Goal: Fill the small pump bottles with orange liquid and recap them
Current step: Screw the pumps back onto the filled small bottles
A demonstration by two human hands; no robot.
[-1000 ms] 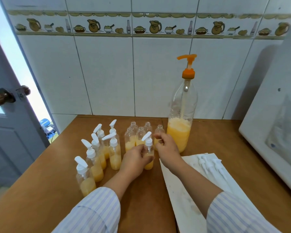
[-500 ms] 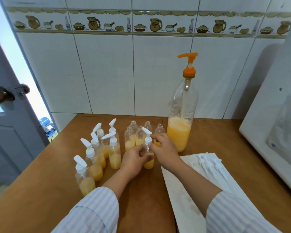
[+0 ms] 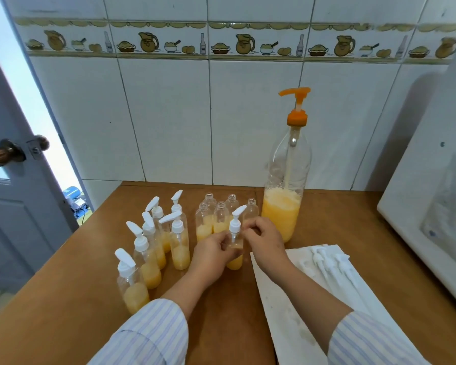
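My left hand [image 3: 213, 251] grips a small clear bottle [image 3: 234, 261] with orange liquid, standing on the wooden table [image 3: 63, 312]. My right hand [image 3: 265, 239] pinches its white pump cap [image 3: 235, 224] at the collar. To the left stand several capped bottles [image 3: 179, 243] holding orange liquid. Behind the hands stand several uncapped bottles [image 3: 203, 222], partly filled. A large clear bottle [image 3: 284, 196] with an orange pump [image 3: 296, 106] is at the back, about a third full of orange liquid. Loose white pump caps [image 3: 327, 264] lie on a white sheet [image 3: 287, 312] to the right.
A tiled wall [image 3: 169, 114] rises directly behind the table. A white appliance [image 3: 432, 206] fills the right side. A door with a brass knob [image 3: 0, 154] stands open at the left, past the table's left edge.
The pump head on the held bottle has swung round, its nozzle pointing up right again after facing left. My right hand shifted from the cap top down to its collar.
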